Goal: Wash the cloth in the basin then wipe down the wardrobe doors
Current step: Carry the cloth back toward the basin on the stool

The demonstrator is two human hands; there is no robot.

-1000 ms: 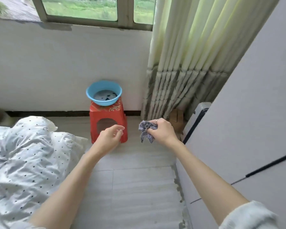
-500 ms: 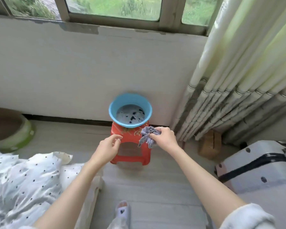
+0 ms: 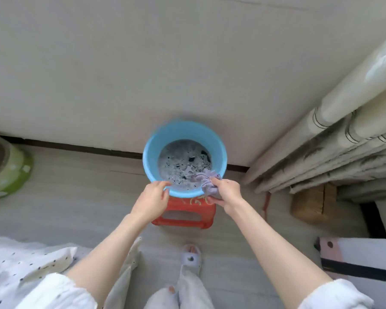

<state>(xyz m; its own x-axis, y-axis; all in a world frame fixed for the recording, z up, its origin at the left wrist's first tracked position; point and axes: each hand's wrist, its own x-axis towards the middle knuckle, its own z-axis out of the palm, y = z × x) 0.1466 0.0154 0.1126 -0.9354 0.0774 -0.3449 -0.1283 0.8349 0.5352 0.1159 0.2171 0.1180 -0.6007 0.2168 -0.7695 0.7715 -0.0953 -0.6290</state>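
From the head view, our right hand point(image 3: 226, 192) grips the crumpled lilac cloth point(image 3: 206, 181) over the round blue plastic basin point(image 3: 152, 152) on its red stool point(image 3: 188, 211); our left hand point(image 3: 153, 197), fingers relaxed, nears the rim. We'd steady the basin, then dunk fully.

pale wall point(image 3: 120, 74), grey floor point(image 3: 80, 197), pleated curtain point(image 3: 343, 141) at right

Blue round basin point(image 3: 152, 150) upright on red stool point(image 3: 188, 202), foamy grey water inside. Crumpled grey-lilac cloth point(image 3: 206, 181) draped over basin's near-right rim, one end in water.
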